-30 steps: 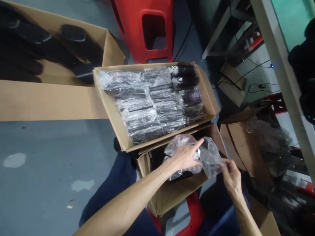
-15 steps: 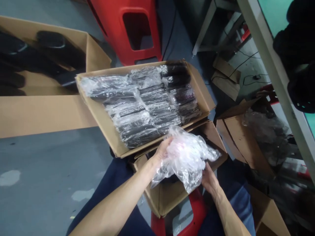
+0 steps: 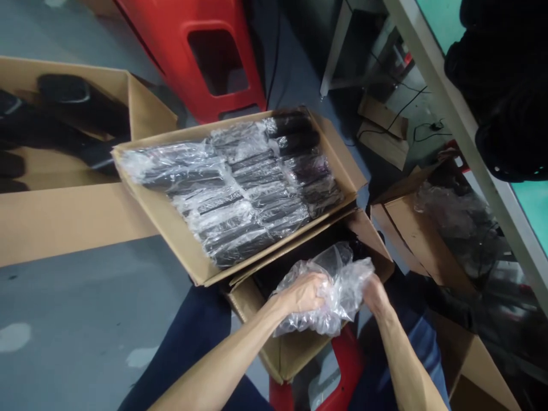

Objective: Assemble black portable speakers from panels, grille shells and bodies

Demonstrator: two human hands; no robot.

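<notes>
Clear plastic (image 3: pixel 351 288), five o'clock, over box (image 3: pixel 302 353), insides mostly hidden. Left hand (image 3: pixel 305 292) grip clenched on it; right hand (image 3: pixel 375 292) holding edge, fingertips obscured. Carton (image 3: pixel 162 224) of wrapped packs (image 3: pixel 246 200) adjoins, plastic's eleven o'clock.

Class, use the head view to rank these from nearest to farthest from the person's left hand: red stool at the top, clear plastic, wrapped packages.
From the left hand:
1. Clear plastic: in its grasp.
2. Wrapped packages: in the box just beyond, up and left.
3. Red stool: past that box, at the top.
</notes>
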